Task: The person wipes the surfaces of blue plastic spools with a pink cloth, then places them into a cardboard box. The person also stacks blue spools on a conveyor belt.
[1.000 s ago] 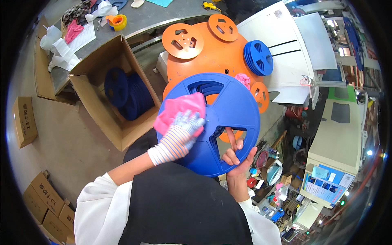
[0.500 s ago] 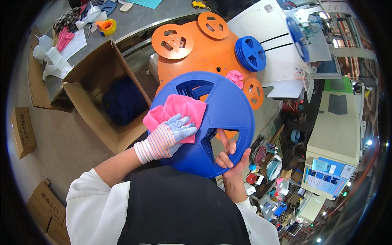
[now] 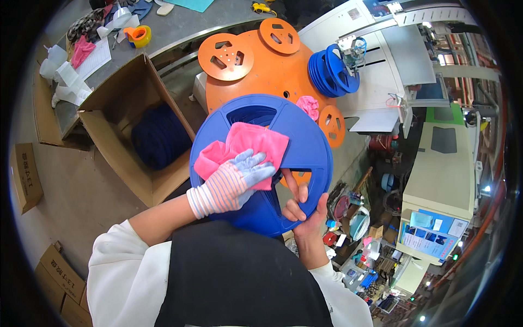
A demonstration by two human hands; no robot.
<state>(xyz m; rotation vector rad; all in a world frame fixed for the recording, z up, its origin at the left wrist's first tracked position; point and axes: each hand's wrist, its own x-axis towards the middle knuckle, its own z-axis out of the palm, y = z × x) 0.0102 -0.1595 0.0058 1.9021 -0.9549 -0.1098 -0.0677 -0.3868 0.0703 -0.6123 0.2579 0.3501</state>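
While held close in front of a black apron [image 3: 242, 272], appears as a large round reel [image 3: 305, 136], deep blue and smooth, with broad solid sections between cut-out windows and darker blue layers visible through the upper window. Held in the air, overlapping the near edge of a round orange table [image 3: 267, 73] from this viewpoint. Turned with the flat face up toward the camera and the lower rim toward the apron; circular, so equally wide each way, with one broad section running from the covered middle toward the upper right.

With the left grip [image 3: 231, 182], in a striped glove, opened out with fingers extended, presses a pink cloth [image 3: 248, 141] onto the left and middle of the face. With the bare right grip [image 3: 305, 215], clasps the lower right rim, with the thumb outside the edge and the fingers curled in the lower right window.

Includes, on the table, two orange discs [image 3: 227, 54] at the far edge and a stack of smaller blue reels [image 3: 320, 76] at the right edge. Includes, to the left, an open cardboard box [image 3: 114, 147] containing dark blue reels [image 3: 158, 136].
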